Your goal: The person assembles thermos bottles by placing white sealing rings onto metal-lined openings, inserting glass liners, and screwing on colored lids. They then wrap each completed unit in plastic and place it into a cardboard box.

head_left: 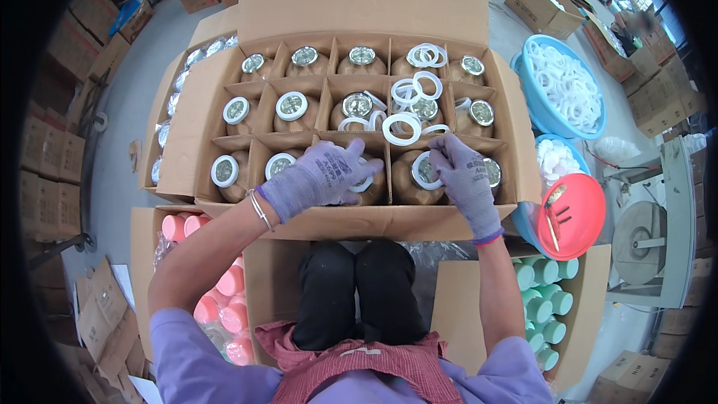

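A divided carton [224, 208] in front of me holds rows of round bottle-like vessels with mirrored silver mouths, probably flask liners. Both my hands wear grey-purple gloves. In the front row, my left hand [320, 175] curls its fingers round a white ring [366, 183] on a vessel's mouth, partly hidden by the glove. My right hand [461, 170] pinches another white ring [423, 170] at the mouth of the vessel to the right. Several vessels to the left, such as one in the middle row [291, 105], wear white rings. Loose white rings [402, 129] lie over the middle-right compartments.
Blue basins, one full of white rings [565, 86], stand at the right beside white discs [556, 159]. A red bowl [585, 217] holds a few thin tools. Boxes of pink cups [233, 317] and green cups [559, 302] flank my knees. A person [636, 30] is at the far right.
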Action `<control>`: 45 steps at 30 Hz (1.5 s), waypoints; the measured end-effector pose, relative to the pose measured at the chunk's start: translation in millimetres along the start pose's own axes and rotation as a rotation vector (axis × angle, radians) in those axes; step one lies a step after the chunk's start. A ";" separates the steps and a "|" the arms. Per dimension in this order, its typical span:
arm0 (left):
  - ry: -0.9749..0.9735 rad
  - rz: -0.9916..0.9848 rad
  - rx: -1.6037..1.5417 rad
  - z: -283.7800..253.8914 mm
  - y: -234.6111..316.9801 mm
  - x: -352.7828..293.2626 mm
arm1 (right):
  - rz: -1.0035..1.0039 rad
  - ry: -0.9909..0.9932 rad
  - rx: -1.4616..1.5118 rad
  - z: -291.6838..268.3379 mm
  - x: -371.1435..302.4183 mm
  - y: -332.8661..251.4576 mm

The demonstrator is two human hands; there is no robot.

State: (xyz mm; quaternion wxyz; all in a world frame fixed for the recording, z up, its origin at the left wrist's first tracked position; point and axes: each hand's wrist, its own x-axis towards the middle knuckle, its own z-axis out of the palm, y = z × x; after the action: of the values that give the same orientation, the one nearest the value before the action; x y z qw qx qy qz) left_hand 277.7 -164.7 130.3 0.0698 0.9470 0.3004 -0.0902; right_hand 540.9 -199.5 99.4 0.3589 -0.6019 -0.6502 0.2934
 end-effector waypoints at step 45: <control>0.557 -0.055 0.067 -4.8 6.6 42.6 | -0.426 -0.207 -0.721 -2.8 -15.2 -20.9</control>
State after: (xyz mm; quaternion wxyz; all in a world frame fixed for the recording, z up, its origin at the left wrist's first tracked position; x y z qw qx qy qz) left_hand 316.4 -145.5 126.5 -0.0494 0.9287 0.3302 0.1615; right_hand 531.5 -216.9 116.2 0.1108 -0.5086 -0.8534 0.0258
